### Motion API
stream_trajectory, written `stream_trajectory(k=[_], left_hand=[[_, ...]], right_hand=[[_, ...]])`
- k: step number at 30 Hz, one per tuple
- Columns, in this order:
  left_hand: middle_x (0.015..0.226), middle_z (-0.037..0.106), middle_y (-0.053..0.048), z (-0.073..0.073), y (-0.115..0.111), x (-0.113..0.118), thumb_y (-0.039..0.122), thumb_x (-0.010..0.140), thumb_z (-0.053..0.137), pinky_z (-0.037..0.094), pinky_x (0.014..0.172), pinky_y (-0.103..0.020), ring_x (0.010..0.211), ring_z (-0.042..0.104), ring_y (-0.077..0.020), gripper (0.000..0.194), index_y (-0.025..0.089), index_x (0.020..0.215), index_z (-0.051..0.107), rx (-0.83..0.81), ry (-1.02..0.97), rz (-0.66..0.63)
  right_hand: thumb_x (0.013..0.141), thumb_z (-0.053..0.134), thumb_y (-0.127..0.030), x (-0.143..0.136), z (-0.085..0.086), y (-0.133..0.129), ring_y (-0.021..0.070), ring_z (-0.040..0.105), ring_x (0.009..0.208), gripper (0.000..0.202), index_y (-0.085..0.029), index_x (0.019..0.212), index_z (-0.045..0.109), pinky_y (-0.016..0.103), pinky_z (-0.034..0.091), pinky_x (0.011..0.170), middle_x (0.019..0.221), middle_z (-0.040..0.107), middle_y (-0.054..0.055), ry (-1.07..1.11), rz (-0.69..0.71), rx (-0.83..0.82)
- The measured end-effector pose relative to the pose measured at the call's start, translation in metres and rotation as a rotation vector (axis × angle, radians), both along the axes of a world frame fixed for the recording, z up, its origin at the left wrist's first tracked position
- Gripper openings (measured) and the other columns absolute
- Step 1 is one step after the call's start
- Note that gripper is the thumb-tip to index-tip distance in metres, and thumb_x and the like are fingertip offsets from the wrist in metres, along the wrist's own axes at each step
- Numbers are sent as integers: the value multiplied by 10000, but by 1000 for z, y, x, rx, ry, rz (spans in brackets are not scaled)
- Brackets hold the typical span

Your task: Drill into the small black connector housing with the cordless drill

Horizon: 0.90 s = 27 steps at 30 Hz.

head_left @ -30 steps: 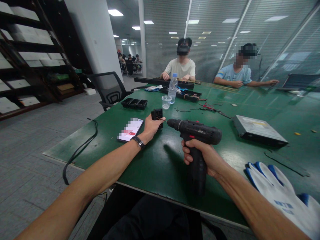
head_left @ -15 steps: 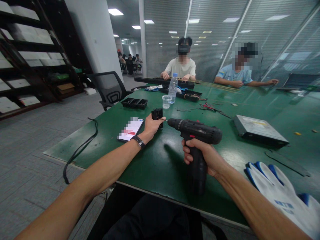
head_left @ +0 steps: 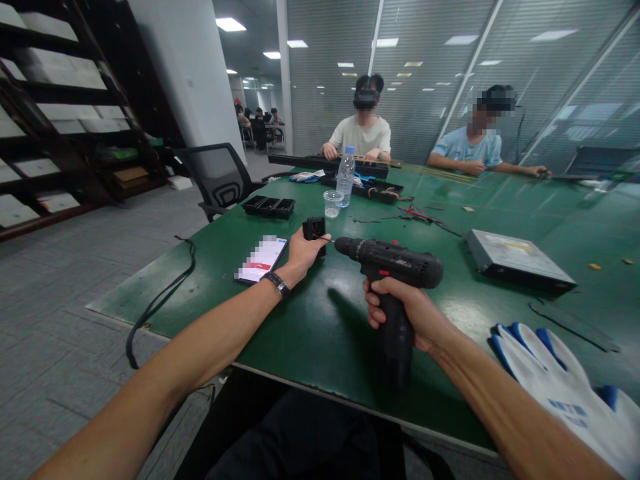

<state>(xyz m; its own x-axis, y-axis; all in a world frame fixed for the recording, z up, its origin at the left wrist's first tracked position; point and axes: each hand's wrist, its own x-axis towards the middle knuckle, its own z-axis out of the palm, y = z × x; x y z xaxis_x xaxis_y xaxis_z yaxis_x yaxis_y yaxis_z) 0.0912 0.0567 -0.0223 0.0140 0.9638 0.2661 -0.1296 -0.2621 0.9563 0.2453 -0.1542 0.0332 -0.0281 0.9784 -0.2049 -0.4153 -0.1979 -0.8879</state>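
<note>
My left hand (head_left: 303, 251) grips a small black part (head_left: 315, 228) upright above the green table (head_left: 300, 320), with the thumb across its side. My right hand (head_left: 400, 303) is wrapped round the handle of a black cordless drill (head_left: 400, 261), whose chuck points left at the part. A thin bit reaches from the chuck to beside my left thumb; whether its tip touches the part I cannot tell. A phone (head_left: 261, 260) with a lit screen lies left of my left hand.
Beyond my hands stand a plastic cup (head_left: 333, 203), a bottle (head_left: 345, 179) and a black compartment tray (head_left: 269, 206). A metal box (head_left: 520, 260) and white-blue gloves (head_left: 565, 387) lie at right. Two people sit across the table.
</note>
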Motion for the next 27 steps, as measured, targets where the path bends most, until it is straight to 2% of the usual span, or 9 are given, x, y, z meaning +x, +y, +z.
stream_trajectory(k=[27], left_hand=[[883,752,-47,0,-2,-1,298,643,919,509,770,-299,826,663,-197,341,166,895,732,8,11,4]], right_hand=[[756,835,-295,-1,2,-2,118,519,497,193,-159,811,709,291,528,518,673,573,-19,-5,-6,-8]])
